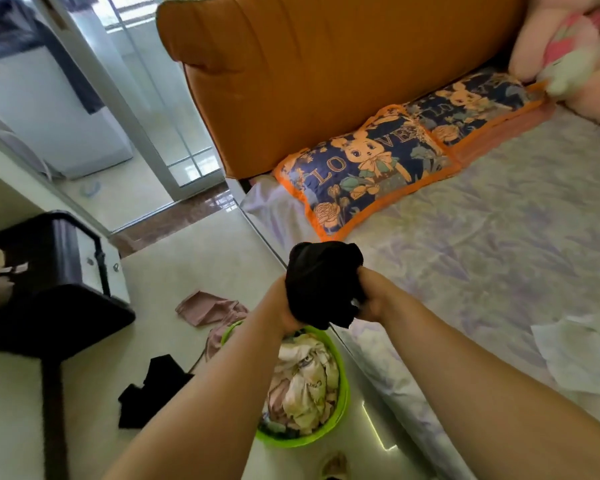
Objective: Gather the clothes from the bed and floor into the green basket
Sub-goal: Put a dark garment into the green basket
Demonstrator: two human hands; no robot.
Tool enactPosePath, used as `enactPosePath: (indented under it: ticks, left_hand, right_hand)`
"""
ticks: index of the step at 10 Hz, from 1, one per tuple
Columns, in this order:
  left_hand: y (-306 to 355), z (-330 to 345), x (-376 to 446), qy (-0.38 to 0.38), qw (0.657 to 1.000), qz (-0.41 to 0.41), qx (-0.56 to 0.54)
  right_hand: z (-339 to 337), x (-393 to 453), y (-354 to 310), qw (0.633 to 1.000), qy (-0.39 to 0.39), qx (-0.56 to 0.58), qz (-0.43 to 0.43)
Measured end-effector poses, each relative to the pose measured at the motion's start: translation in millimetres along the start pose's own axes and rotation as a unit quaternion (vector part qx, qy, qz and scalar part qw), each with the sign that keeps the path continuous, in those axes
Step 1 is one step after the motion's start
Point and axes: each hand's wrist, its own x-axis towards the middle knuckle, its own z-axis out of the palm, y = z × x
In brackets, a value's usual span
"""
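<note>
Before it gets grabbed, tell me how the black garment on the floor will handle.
The black garment lies flat and crumpled on the tile floor, so it is probably limp and light. It will likely droop and dangle from a one-hand pinch, and slide easily if pushed.

Your bed (499, 244) has a pale lilac-patterned sheet. At its head, against the orange headboard (326, 71), lie two navy pillows (364, 171) with orange borders, side by side and touching. A pink plush (561, 46) sits in the far corner, and a white cloth (582, 355) lies crumpled near your right edge. On the tiled floor (205, 251) beside the bed stands the green basket (342, 407), heaped with clothes. A pink garment (207, 308) lies just beyond it; a black garment (153, 389) lies to its left.
</note>
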Motion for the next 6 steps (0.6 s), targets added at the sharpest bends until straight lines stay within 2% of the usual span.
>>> enactPosePath:
  ticks: [1,2,3,4,5,6]
  left_hand:
    - [-10.0,-30.4,6.8,0.056,0.998,-0.016,0.007]
    - [-18.4,-59.6,-1.7,0.124,0.991,0.001,0.039]
    - [-28.2,-92.5,5.8,0.161,0.987,0.010,0.013]
    - [-41.0,-131.9,27.0,0.216,0.975,-0.008,0.044]
    - [-47.1,-145.5,21.4,0.259,0.961,-0.056,0.075]
    - [-45.9,-138.2,19.9,0.257,0.961,-0.065,0.077]
  right_hand:
    - [20.8,9.5,16.4,0.998,0.039,-0.041,0.004]
    - [34.7,28.3,38.2,0.997,0.034,-0.065,0.033]
    - [48.1,52.8,65.9,0.995,-0.004,-0.047,0.088]
    - [53.6,71.9,87.8,0.989,0.040,-0.035,0.140]
    - [49.3,81.3,99.5,0.987,0.091,-0.027,0.131]
    - [44.5,86.5,99.1,0.991,0.080,-0.039,0.105]
